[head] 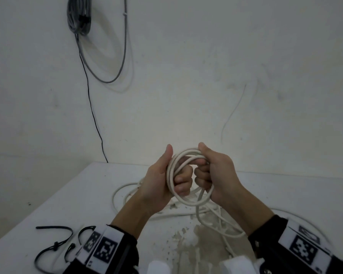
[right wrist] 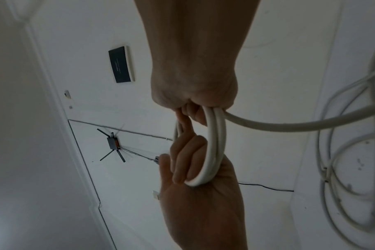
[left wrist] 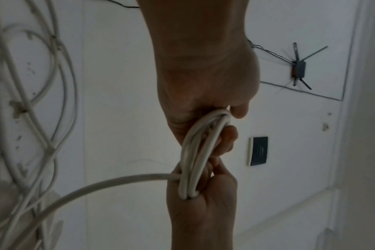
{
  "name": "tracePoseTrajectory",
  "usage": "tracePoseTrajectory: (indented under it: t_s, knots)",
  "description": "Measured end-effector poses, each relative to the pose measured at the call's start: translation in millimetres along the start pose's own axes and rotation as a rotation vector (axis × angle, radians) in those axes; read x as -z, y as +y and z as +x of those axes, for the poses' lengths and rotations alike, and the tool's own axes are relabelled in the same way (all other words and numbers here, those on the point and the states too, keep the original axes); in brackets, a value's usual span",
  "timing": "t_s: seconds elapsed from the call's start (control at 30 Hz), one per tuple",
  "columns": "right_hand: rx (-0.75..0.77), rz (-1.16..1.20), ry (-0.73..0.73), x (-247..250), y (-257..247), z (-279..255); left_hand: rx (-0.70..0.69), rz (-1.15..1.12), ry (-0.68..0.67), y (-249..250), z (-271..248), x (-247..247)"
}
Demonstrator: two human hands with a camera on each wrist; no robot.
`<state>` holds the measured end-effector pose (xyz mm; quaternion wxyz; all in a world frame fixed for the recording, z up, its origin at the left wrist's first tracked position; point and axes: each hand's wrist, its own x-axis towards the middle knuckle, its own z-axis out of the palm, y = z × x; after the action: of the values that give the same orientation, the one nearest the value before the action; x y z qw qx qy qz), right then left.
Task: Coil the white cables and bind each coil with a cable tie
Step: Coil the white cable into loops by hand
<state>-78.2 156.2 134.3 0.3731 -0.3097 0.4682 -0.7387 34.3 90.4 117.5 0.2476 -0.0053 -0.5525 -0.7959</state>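
Both hands hold a small coil of white cable [head: 186, 202] above the white table [head: 67, 194]. My left hand [head: 174, 171] grips the coil's left side, thumb up and fingers curled through the loops. My right hand [head: 203, 161] grips the right side. In the left wrist view the left hand [left wrist: 214, 110] clasps the coil [left wrist: 195, 152] from above and the right hand [left wrist: 203, 186] from below. A free length of cable [right wrist: 289, 126] runs out of the right hand [right wrist: 195, 104] down to the loose white cable [head: 216, 224] heaped on the table. Several black cable ties [head: 53, 246] lie at the table's near left.
A grey cable bundle [head: 79, 16] hangs on the wall at upper left, with a thin black wire [head: 91, 107] running down to the table's back edge. A stained patch [head: 192, 240] marks the table in front of me. The wrist views show a small router [left wrist: 298, 69] and a dark panel [left wrist: 259, 151].
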Motion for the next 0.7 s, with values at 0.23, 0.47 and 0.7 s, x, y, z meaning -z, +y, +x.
tracePoseTrajectory:
  t_s: [0.23, 0.47, 0.7]
  knots:
    - [0.098, -0.071, 0.061, 1, 5, 1, -0.011, 0.369, 0.271, 3, 0, -2]
    - [0.193, -0.415, -0.059, 3, -1, -4, 0.095, -0.158, 0.196, 17, -4, 2]
    - [0.184, -0.37, -0.004, -1, 14, -7, -0.131, -0.237, 0.273, -4, 1, -10]
